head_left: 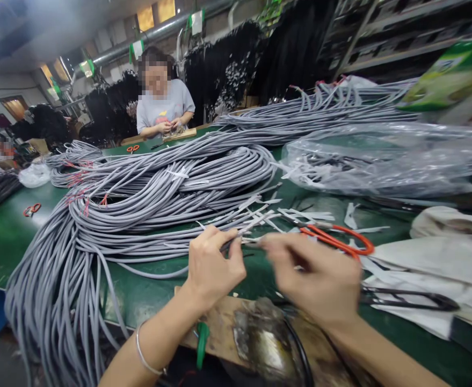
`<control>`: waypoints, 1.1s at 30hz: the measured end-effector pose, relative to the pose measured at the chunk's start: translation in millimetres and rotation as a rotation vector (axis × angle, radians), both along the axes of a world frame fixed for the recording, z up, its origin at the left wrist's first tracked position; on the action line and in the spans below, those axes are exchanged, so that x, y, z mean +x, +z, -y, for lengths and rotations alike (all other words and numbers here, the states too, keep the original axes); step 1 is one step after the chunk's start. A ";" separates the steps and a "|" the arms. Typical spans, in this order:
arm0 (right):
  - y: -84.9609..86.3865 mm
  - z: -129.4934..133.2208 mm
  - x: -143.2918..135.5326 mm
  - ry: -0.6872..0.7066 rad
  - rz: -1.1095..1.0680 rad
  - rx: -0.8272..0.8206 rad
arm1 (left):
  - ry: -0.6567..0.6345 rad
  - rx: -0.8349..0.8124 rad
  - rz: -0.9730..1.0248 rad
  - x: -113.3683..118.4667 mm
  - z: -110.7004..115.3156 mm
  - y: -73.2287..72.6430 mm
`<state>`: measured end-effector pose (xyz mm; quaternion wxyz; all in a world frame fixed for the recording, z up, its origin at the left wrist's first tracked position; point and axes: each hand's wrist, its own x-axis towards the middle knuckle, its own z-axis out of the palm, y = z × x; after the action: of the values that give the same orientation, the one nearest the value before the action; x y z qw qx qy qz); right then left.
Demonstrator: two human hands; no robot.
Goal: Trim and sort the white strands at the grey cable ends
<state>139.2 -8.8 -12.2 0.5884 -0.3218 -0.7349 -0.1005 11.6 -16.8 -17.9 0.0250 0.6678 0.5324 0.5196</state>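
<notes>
My left hand (215, 262) is closed in a pinch on the end of a grey cable (226, 244), with a short light tip showing past the thumb. My right hand (314, 269) is just to the right, its fingers pinched together at that tip and smeared by motion; what they hold is too blurred to make out. Behind both hands lies a big coiled bundle of grey cables (171, 188), many ends showing red wires. Loose white strips (260, 217) are strewn by the cable ends. Orange-handled scissors (336, 236) lie behind my right hand.
Black snips (413, 298) rest on white cloth (441, 258) at right. A clear plastic bag (380, 161) lies behind. A stained wooden board (215, 322) with a dark metal block (266, 336) is below my hands. Across the green table (2, 252) sits a person (165, 107).
</notes>
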 end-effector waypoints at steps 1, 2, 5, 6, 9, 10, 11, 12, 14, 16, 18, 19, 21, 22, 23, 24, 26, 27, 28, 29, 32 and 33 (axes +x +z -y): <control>1.6 -0.5 2.0 -0.037 -0.049 -0.020 | 0.002 -0.006 0.014 -0.3 -1.2 -0.8; 2.4 -1.8 4.0 -0.072 -0.082 -0.029 | 0.005 -0.025 0.039 -0.7 -2.2 -1.2; -0.7 -8.5 7.6 -0.118 -0.012 -0.065 | 0.018 -0.120 0.159 -1.9 -3.5 0.0; -2.9 -10.9 7.9 -0.138 0.044 -0.082 | 0.014 -0.142 0.201 -2.2 -3.4 0.9; -8.8 -15.7 6.6 -0.186 0.162 -0.108 | -0.020 -0.154 0.295 -2.9 -2.0 3.3; -9.6 -16.0 5.8 -0.171 0.162 -0.110 | -0.032 -0.147 0.310 -2.9 -1.4 3.7; -9.9 -15.8 4.9 -0.140 0.148 -0.111 | -0.041 -0.140 0.319 -2.8 -0.7 3.9; -9.5 -15.2 4.0 -0.099 0.126 -0.112 | -0.049 -0.135 0.324 -2.6 -0.1 3.9; -7.9 -13.6 2.6 -0.040 0.082 -0.113 | -0.059 -0.124 0.329 -2.0 1.0 3.8; -6.3 -12.4 1.8 -0.018 0.064 -0.123 | -0.060 -0.112 0.334 -1.2 2.0 3.8; -5.5 -11.7 1.3 -0.005 0.055 -0.146 | -0.060 -0.101 0.336 -0.5 2.5 4.1; -5.3 -11.5 1.1 0.007 0.045 -0.165 | -0.060 -0.098 0.334 -0.2 2.7 4.2; -5.2 -11.4 1.0 0.039 0.010 -0.228 | -0.064 -0.095 0.326 0.2 2.9 4.3; -5.2 -11.6 1.0 0.062 -0.011 -0.273 | -0.065 -0.093 0.320 0.4 3.0 4.4; -5.0 -12.1 1.2 0.087 -0.030 -0.328 | -0.063 -0.088 0.312 0.6 3.2 4.5; -4.9 -12.7 1.6 0.115 -0.046 -0.388 | -0.059 -0.080 0.302 0.8 3.5 4.7; -4.5 -14.1 2.5 0.166 -0.071 -0.499 | -0.043 -0.057 0.276 1.4 4.6 5.4; -4.3 -14.4 2.9 0.184 -0.079 -0.535 | -0.037 -0.042 0.259 1.8 5.3 5.8; -4.1 -14.0 2.9 0.191 -0.086 -0.546 | -0.034 -0.029 0.239 2.3 5.9 6.0; -3.9 -12.8 2.5 0.188 -0.089 -0.531 | -0.033 -0.020 0.217 2.9 6.3 6.0; -3.1 -3.5 -1.1 0.174 -0.046 -0.326 | -0.024 -0.055 0.144 4.3 4.5 4.2; -2.6 0.7 -2.5 0.202 -0.005 -0.234 | -0.011 -0.093 0.128 4.3 2.7 3.1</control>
<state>136.7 -9.5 -14.9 0.5559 -0.3127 -0.7688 0.0463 15.9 -19.5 -14.8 0.0926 0.6341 0.5497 0.5359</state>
